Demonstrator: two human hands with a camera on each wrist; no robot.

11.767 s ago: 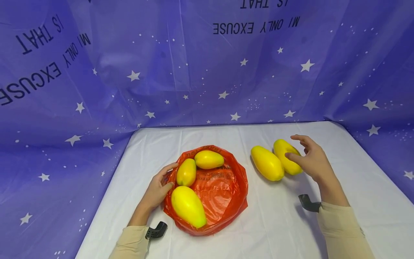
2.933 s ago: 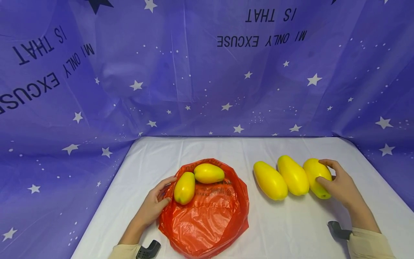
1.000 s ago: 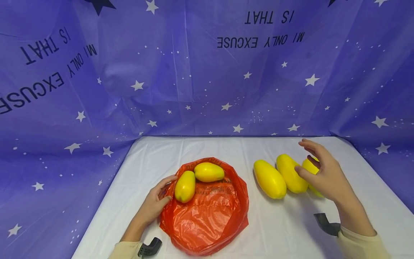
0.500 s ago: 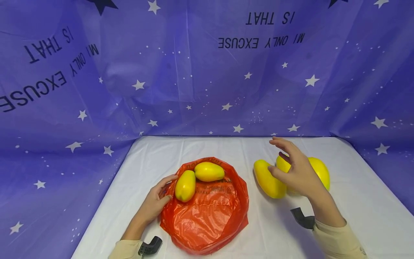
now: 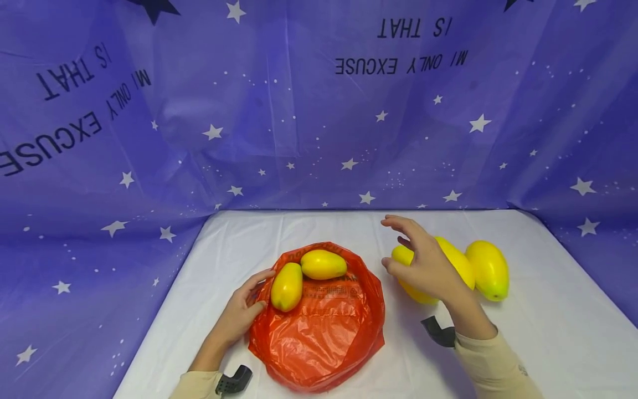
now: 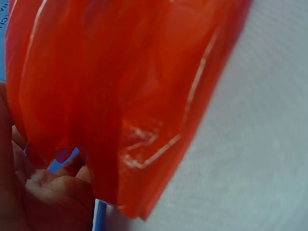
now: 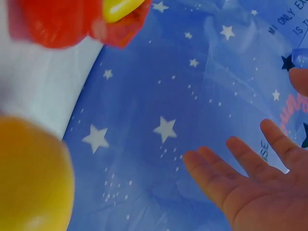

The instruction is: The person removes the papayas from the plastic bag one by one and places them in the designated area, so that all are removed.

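Observation:
My left hand rests at the left rim of a crumpled red plastic bag and pinches its edge; the left wrist view shows its fingers behind the red plastic. Two yellow fruits lie at the back of the bag. My right hand hovers with spread fingers, holding nothing, over the leftmost of three yellow fruits on the white table. The middle one and the right one lie beside it. In the right wrist view the palm is open, with a fruit nearby.
The white table is walled on three sides by a blue star-printed cloth. Its right edge runs close to the fruits. Bare tabletop lies behind the bag and in front of the right forearm.
One fruit has gone from the bag to the right end of the row on the table. My right hand let it go and moved left over the row, toward the bag. The left hand stayed.

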